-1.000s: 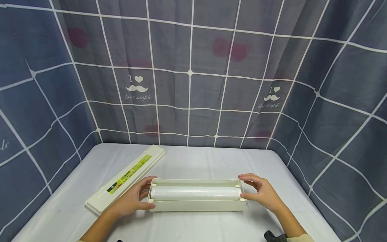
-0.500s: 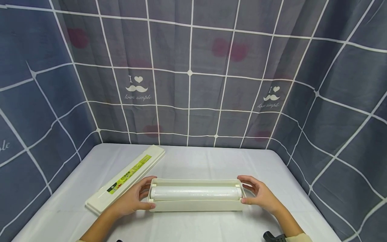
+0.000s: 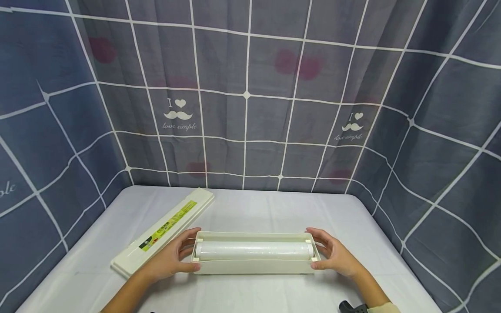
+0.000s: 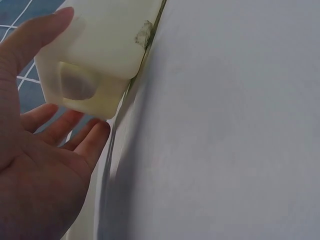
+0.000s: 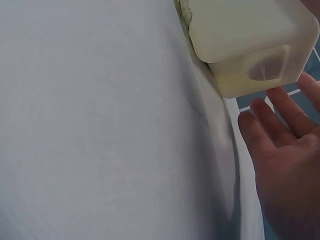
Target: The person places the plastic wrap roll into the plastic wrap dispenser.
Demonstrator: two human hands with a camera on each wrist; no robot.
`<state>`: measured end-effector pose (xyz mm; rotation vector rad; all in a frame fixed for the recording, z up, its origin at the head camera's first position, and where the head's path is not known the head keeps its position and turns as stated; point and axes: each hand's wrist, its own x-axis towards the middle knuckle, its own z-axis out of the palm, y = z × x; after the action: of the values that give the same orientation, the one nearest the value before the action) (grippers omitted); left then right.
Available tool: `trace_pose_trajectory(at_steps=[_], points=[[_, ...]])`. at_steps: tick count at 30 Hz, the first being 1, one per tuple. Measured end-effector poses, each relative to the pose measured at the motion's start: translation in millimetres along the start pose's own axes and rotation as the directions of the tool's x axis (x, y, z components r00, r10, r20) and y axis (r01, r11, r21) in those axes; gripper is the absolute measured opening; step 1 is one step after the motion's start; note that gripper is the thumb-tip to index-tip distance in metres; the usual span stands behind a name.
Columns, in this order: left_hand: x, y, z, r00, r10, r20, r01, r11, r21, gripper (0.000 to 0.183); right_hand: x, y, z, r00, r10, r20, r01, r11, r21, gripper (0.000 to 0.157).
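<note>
A cream plastic cling film box [image 3: 254, 266] sits lidless on the table, its long side toward me. Inside lies a roll of cling film [image 3: 254, 251] stretching from end to end. My left hand [image 3: 170, 257] grips the left end, thumb on the front corner and fingers round the back corner. At the opposite end my right hand [image 3: 337, 255] holds the box in the same way. Each wrist view shows a box end with a rounded recess; the left fingers [image 4: 92, 142] and the right fingers [image 5: 272, 125] reach round its far edge.
The box's long lid [image 3: 162, 232], with a yellow-green label, lies slanted at the left, partly behind my left hand. White cloth covers the table [image 3: 266, 295]. A dark checked curtain [image 3: 223, 117] encloses the back and sides. A black device [image 3: 352, 307] shows at my right wrist.
My right thumb has slid from the roll's end at the rim down to the box's front corner. Box, lid and left hand stay practically where they were.
</note>
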<state>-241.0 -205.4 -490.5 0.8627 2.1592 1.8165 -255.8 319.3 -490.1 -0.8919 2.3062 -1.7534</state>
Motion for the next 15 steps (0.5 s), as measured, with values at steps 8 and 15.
trace_pose_trajectory(at_steps=[8,15], points=[[-11.5,-0.3,-7.1,1.0,0.003,-0.028,-0.002,0.999,0.039,0.101,0.8,-1.9,2.6,0.996,0.077,0.045,-0.079,0.995,0.058,0.105],[-28.1,8.1,-11.8,0.997,-0.019,-0.072,0.025,0.997,0.075,0.097,0.9,-3.3,4.3,0.995,0.088,0.038,-0.091,0.993,0.073,0.101]])
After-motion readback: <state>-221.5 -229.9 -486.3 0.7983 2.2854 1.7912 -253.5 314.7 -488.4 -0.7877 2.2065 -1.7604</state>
